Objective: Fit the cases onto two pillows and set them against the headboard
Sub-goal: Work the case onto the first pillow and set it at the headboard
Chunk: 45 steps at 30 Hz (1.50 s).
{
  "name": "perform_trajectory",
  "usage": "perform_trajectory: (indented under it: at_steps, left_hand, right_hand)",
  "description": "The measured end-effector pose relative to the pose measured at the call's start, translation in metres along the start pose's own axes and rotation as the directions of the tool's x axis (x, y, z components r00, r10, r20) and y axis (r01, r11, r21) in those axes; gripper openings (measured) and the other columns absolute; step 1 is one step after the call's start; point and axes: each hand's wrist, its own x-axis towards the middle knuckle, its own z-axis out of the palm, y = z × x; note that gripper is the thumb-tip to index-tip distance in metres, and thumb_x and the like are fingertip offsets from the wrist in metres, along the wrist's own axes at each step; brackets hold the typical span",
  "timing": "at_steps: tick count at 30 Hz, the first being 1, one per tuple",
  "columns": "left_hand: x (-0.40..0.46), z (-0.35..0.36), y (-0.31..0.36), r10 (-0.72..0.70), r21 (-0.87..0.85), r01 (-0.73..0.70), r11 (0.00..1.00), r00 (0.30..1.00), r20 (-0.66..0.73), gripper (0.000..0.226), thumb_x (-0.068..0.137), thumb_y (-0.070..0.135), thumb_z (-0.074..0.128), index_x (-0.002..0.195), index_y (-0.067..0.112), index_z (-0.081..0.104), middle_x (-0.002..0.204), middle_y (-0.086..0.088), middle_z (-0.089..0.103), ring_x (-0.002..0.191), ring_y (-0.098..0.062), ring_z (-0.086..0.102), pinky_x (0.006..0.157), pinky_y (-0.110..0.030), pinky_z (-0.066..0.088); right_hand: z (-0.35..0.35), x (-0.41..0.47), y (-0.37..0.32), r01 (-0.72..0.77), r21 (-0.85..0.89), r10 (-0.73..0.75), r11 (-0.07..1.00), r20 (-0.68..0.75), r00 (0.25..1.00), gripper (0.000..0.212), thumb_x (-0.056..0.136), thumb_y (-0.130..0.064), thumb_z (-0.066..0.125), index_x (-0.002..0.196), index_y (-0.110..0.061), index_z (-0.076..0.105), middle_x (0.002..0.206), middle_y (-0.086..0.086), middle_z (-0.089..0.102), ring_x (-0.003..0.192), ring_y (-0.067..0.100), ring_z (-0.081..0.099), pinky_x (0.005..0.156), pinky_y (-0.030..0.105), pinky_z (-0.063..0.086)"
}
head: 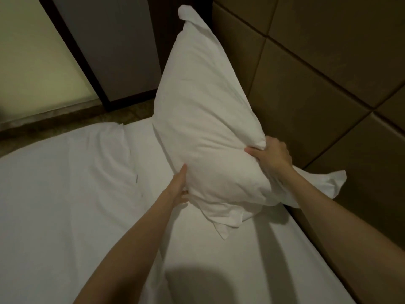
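Observation:
A white cased pillow (203,119) stands on edge on the bed, leaning toward the padded brown headboard (317,69) on the right. My left hand (180,186) grips the pillow's lower near edge, fingers tucked beneath it. Pinching the pillow's right side near the headboard is my right hand (271,155). Loose case fabric (328,185) trails out behind my right wrist, and a flap (223,229) hangs below the pillow. A second flat white piece of bedding (105,145) lies at the bed's far edge; whether it is a pillow I cannot tell.
The white bed sheet (76,216) covers the mattress across the lower frame. Beyond the bed's far edge run a dark floor strip (65,123), a dark-framed panel (122,51) and a pale door surface (32,62).

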Motion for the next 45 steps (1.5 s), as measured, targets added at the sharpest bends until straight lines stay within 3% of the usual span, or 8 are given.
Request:
perform_trajectory:
  at_steps: [6, 12, 16, 20, 28, 33, 39, 45]
  left_hand:
    - [0.02, 0.015, -0.003, 0.101, -0.37, -0.047, 0.928, 0.986, 0.129, 0.087, 0.08, 0.081, 0.024, 0.144, 0.026, 0.043, 0.148, -0.003, 0.048, 0.133, -0.027, 0.046, 0.112, -0.048, 0.036]
    - [0.016, 0.043, 0.056, 0.333, -0.446, -0.264, 0.856, 0.939, 0.083, 0.075, 0.082, 0.08, 0.017, 0.126, 0.034, 0.056, 0.134, 0.003, 0.058, 0.124, -0.025, 0.051, 0.108, -0.044, 0.04]
    - [0.012, 0.063, 0.088, 0.366, -0.307, -0.314, 0.898, 0.922, 0.127, 0.081, 0.083, 0.079, 0.017, 0.142, 0.032, 0.045, 0.145, 0.001, 0.051, 0.133, -0.022, 0.046, 0.114, -0.046, 0.034]
    - [0.014, 0.07, 0.073, 0.304, -0.142, -0.287, 0.947, 0.946, 0.115, 0.077, 0.086, 0.074, 0.015, 0.153, 0.037, 0.012, 0.159, 0.006, 0.028, 0.143, -0.02, 0.031, 0.117, -0.048, 0.027]
    - [0.007, 0.054, 0.033, 0.214, -0.01, -0.214, 0.977, 0.977, 0.024, 0.073, 0.091, 0.06, 0.038, 0.153, 0.034, 0.009, 0.154, 0.003, 0.036, 0.134, -0.025, 0.042, 0.097, -0.037, 0.037]
    - [-0.025, 0.058, 0.043, 0.29, 0.097, -0.283, 0.954, 0.954, -0.075, 0.062, 0.093, 0.046, 0.043, 0.149, 0.027, 0.027, 0.146, -0.007, 0.047, 0.129, -0.03, 0.048, 0.109, -0.045, 0.039]
    - [-0.085, 0.079, 0.075, 0.396, 0.15, -0.377, 0.914, 0.908, -0.135, 0.044, 0.095, 0.022, 0.04, 0.138, 0.016, 0.039, 0.12, -0.005, 0.051, 0.101, -0.025, 0.053, 0.083, -0.033, 0.043]
    - [-0.147, 0.099, 0.058, 0.376, 0.032, -0.375, 0.927, 0.919, -0.122, 0.028, 0.093, 0.01, 0.035, 0.069, 0.022, 0.041, 0.072, 0.001, 0.038, 0.063, -0.013, 0.04, 0.054, -0.026, 0.029]
  right_hand:
    - [-0.001, -0.031, -0.028, 0.213, 0.343, -0.173, 0.915, -0.142, 0.975, 0.023, 0.08, -0.03, 0.07, 0.076, -0.007, 0.071, 0.075, 0.012, 0.073, 0.072, 0.03, 0.067, 0.056, 0.034, 0.047]
    - [-0.035, -0.017, -0.077, 0.412, 0.311, -0.309, 0.857, -0.331, 0.892, 0.009, 0.073, -0.006, 0.06, 0.066, -0.002, 0.062, 0.065, 0.011, 0.069, 0.061, 0.028, 0.063, 0.051, 0.044, 0.045]
    - [-0.075, -0.002, -0.073, 0.438, 0.38, -0.252, 0.814, -0.448, 0.858, 0.015, 0.069, -0.024, 0.061, 0.069, -0.01, 0.063, 0.064, -0.007, 0.061, 0.063, 0.003, 0.052, 0.051, 0.03, 0.039]
    - [-0.088, 0.012, -0.045, 0.26, 0.126, -0.215, 0.957, -0.292, 0.932, 0.037, 0.073, -0.049, 0.063, 0.084, -0.014, 0.065, 0.086, 0.006, 0.072, 0.08, 0.02, 0.065, 0.064, 0.035, 0.048]
    - [-0.077, 0.008, -0.015, -0.074, -0.345, 0.092, 0.936, 0.035, 0.995, 0.091, 0.076, -0.076, 0.045, 0.14, -0.012, 0.031, 0.136, 0.017, 0.05, 0.117, 0.04, 0.052, 0.085, 0.046, 0.043]
    - [-0.122, -0.009, -0.01, -0.029, -0.29, 0.128, 0.957, 0.328, 0.936, 0.05, 0.074, -0.059, 0.068, 0.088, -0.013, 0.054, 0.088, 0.003, 0.057, 0.073, 0.018, 0.056, 0.054, 0.029, 0.04]
    - [-0.166, -0.029, -0.015, 0.12, -0.125, -0.131, 0.985, -0.09, 0.987, 0.036, 0.075, -0.044, 0.073, 0.07, -0.02, 0.046, 0.077, 0.001, 0.055, 0.065, 0.02, 0.053, 0.051, 0.031, 0.035]
    - [-0.168, -0.073, 0.023, -0.052, -0.29, 0.09, 0.956, 0.123, 0.988, 0.026, 0.086, -0.033, 0.063, 0.072, -0.015, 0.05, 0.083, 0.007, 0.057, 0.07, 0.024, 0.055, 0.059, 0.035, 0.043]
